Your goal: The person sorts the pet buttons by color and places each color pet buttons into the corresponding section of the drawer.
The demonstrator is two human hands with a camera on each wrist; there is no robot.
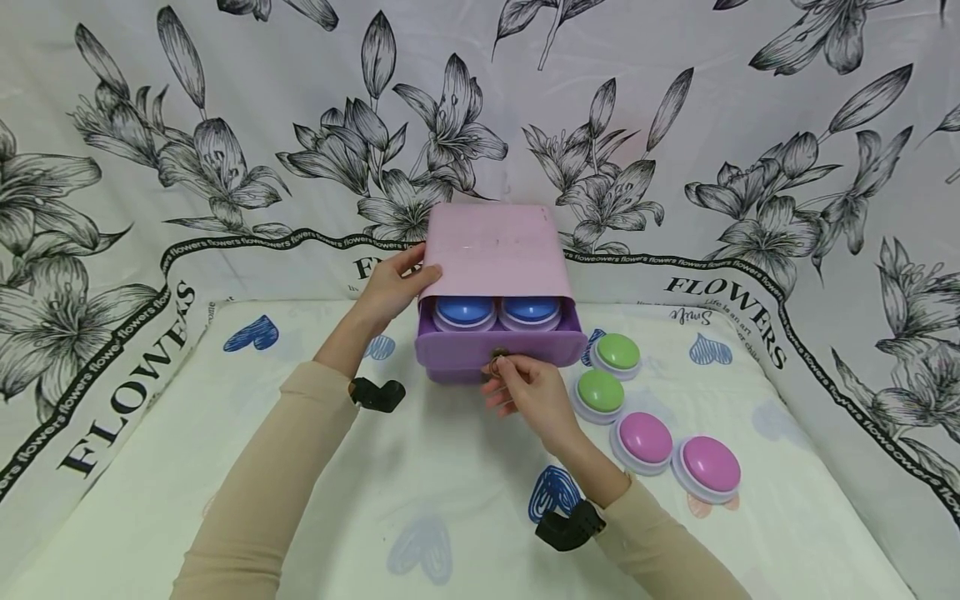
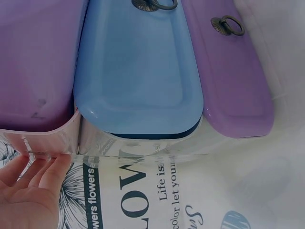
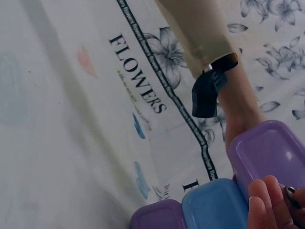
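Note:
A small drawer cabinet with a pink top (image 1: pixel 491 250) stands at the back of the cloth-covered surface. Its purple top drawer (image 1: pixel 450 346) is pulled partway out, showing two blue domed push buttons (image 1: pixel 465 310) side by side inside. My left hand (image 1: pixel 396 287) steadies the cabinet's left side; in the left wrist view its straight fingers press against the pink casing (image 2: pixel 47 143). With thumb and fingertips, my right hand (image 1: pixel 528 396) pinches the drawer's ring pull (image 3: pixel 289 193). Beneath lie a blue drawer (image 2: pixel 138 71) and a lower purple drawer (image 2: pixel 233 90), both pushed in.
Two green domed buttons (image 1: pixel 618 352) sit right of the cabinet, and two pink ones (image 1: pixel 711 464) lie nearer the front. A white flower-print curtain (image 1: pixel 300 100) rises close behind the cabinet. The surface cloth (image 1: pixel 337 517) carries heart prints.

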